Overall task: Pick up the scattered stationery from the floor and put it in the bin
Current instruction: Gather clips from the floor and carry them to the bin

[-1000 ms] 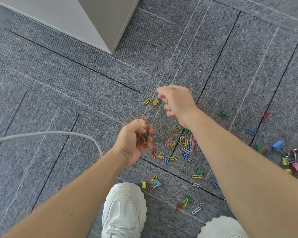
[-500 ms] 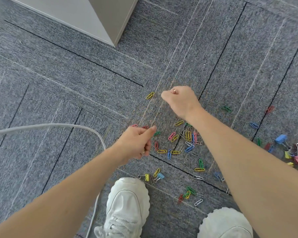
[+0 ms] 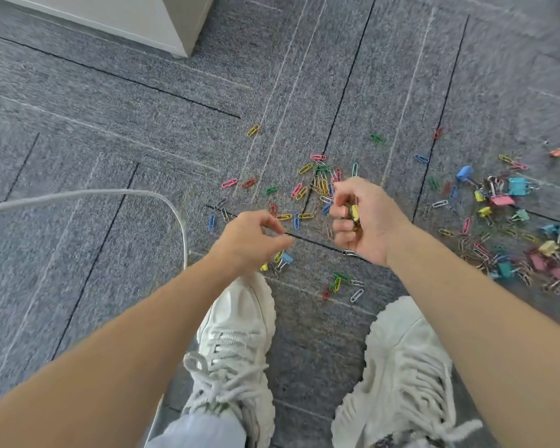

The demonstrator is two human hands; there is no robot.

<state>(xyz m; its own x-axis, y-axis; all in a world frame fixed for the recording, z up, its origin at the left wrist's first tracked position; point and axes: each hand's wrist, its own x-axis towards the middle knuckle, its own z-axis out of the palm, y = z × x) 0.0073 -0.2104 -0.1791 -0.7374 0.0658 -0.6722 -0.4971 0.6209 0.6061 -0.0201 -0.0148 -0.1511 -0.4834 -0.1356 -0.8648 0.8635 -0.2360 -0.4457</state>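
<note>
Grey carpet-tile floor (image 3: 385, 76), scattered coloured paper clips (image 3: 320, 184), binder clips (image 3: 498, 197), white cable (image 3: 117, 193), white sneakers (image 3: 236, 321)

Grey carpet tiles (image 3: 78, 130) cover the floor, crossed by dark seams and thin pale lines. A white cable (image 3: 78, 195) enters at the left edge, runs right across the carpet, then curves down towards the left sneaker (image 3: 240, 321). The lower corner of a pale cabinet (image 3: 136, 17) stands on the carpet at top left. The left sneaker and the right sneaker (image 3: 401, 360), both white with laces, rest side by side at bottom centre, apart. A light trouser cuff (image 3: 201, 431) covers the left sneaker's ankle end.
</note>
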